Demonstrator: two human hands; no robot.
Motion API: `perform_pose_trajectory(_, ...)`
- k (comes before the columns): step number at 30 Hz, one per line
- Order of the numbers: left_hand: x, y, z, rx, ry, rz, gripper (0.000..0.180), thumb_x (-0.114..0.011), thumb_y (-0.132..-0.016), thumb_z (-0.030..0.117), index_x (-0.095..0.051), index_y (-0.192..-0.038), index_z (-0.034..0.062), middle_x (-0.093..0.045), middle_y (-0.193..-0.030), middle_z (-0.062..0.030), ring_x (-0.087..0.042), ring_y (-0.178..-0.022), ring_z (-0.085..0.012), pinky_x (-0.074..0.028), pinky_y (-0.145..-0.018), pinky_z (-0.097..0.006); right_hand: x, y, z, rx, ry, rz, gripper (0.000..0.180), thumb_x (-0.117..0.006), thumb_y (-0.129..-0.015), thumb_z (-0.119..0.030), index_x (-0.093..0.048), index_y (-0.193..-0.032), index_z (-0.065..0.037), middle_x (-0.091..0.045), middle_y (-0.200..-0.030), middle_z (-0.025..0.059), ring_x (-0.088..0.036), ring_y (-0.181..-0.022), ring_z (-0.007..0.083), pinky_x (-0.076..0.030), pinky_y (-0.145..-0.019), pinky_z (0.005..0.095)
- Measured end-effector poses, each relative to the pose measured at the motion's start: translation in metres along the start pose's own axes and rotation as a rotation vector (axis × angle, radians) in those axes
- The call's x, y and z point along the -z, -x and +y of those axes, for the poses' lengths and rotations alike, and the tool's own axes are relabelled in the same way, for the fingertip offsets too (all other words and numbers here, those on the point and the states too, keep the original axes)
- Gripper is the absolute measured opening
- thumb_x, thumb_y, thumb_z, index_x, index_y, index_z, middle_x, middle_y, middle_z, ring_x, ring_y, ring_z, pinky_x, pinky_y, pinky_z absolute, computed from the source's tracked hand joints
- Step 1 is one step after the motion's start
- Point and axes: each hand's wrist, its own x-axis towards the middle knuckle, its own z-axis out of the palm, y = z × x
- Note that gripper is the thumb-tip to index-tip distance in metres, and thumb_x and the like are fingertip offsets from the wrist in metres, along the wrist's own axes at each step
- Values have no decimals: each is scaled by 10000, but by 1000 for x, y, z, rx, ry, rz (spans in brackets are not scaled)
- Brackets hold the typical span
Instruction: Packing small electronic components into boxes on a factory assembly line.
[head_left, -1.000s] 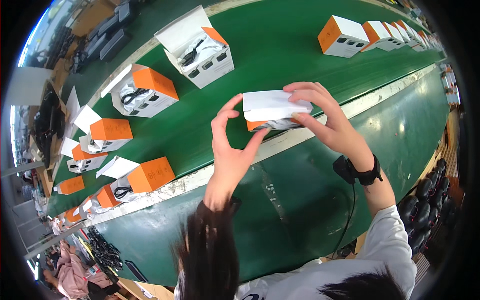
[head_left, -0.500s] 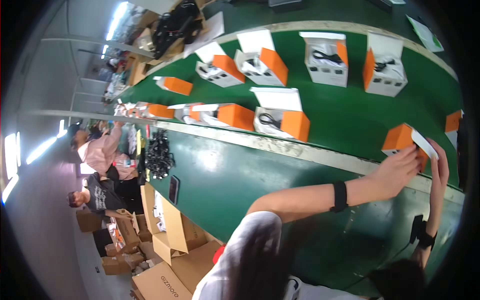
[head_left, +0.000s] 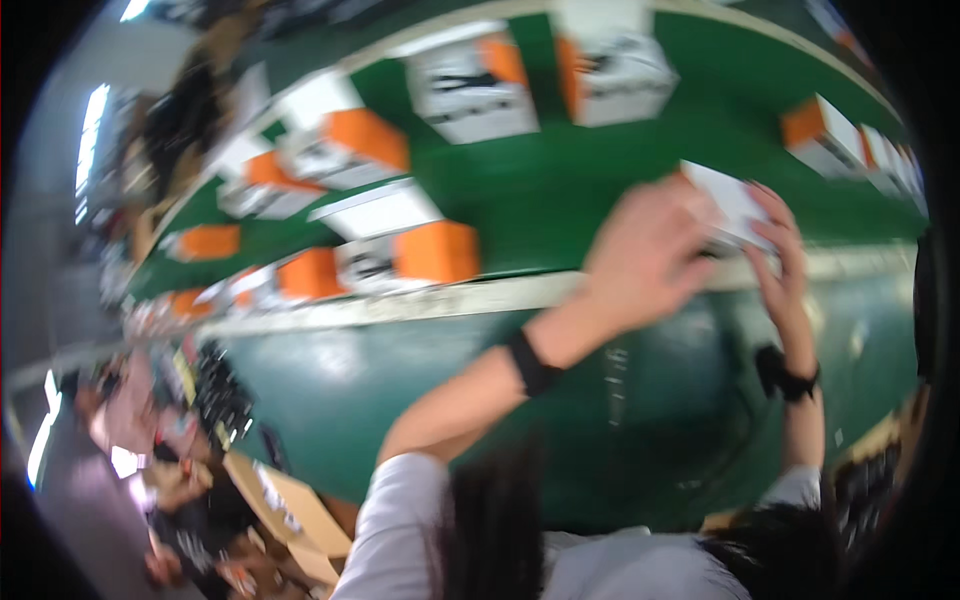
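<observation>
I watched both bare hands meet over the near side of the green belt (head_left: 560, 190), with a small white box (head_left: 735, 205) between them. The box was up off the belt, close to the pale edge strip (head_left: 500, 296), its white top toward my camera. I had the left hand (head_left: 648, 252) at the box's left end, fingers bent over it and thumb pointing down below. Blur smeared those fingertips, so I could not tell whether they gripped or only rested there. I had the right hand (head_left: 785, 240) holding the other end, partly open to the width of the box, fingers along the far side and thumb at the near one. A black band (head_left: 528, 362) circled the left wrist; a bulkier black strap (head_left: 787, 376) circled the right.

Left of the hands, just past the strip, I saw an orange-sided box (head_left: 438, 252) with its white flap (head_left: 380, 210) raised. Across the belt stood two open boxes, a left one (head_left: 475, 112) and a right one (head_left: 620, 88), both with something dark inside. Closed boxes (head_left: 825, 140) lined up at the far right. On the green table (head_left: 330, 380), a heap of dark cables (head_left: 222, 395) lay toward the left end.
</observation>
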Motion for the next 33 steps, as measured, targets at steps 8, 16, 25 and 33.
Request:
perform_pose_trajectory(8, -22, -12, -17, -72, -50, -267, 303, -657, -817, 96, -633, -1118, 98, -573, -1269, -55, -478, -1237, -291, -328, -1051, -465, 6, 18, -8, -62, 77, 55, 303, -623, -787, 49, -589, -1070, -54, -484, -1356, 146, -383, -1293, 382, -331, -1049, 458)
perform_pose_trajectory(16, -17, -31, -24, -132, 100, -170, 173, -676, -777, 24, -686, -945, 68, -663, -1082, -49, -568, -1134, -230, -447, -940, -401, 8, 8, -13, -113, -8, 71, 313, -608, -820, 29, -574, -1112, -76, -470, -1371, 125, -391, -1278, 364, -339, -1041, 436)
perform_pose_trajectory(25, -8, -7, -12, -144, -110, -232, 260, -722, -742, 49, -672, -995, 76, -641, -1157, -53, -560, -1140, -253, -408, -963, -434, -3, 17, -22, -111, 84, 66, 297, -659, -795, -12, -591, -1078, -73, -439, -1398, 129, -394, -1270, 362, -357, -1035, 434)
perform_pose_trajectory(33, -12, 0, -10, -118, -169, -166, 263, -721, -745, 89, -656, -999, 108, -614, -1187, -25, -524, -1174, -233, -374, -998, -436, 1, 5, -46, -225, 80, 43, 382, -721, -734, -13, -568, -1079, -76, -352, -1442, 155, -448, -1222, 347, -432, -938, 404)
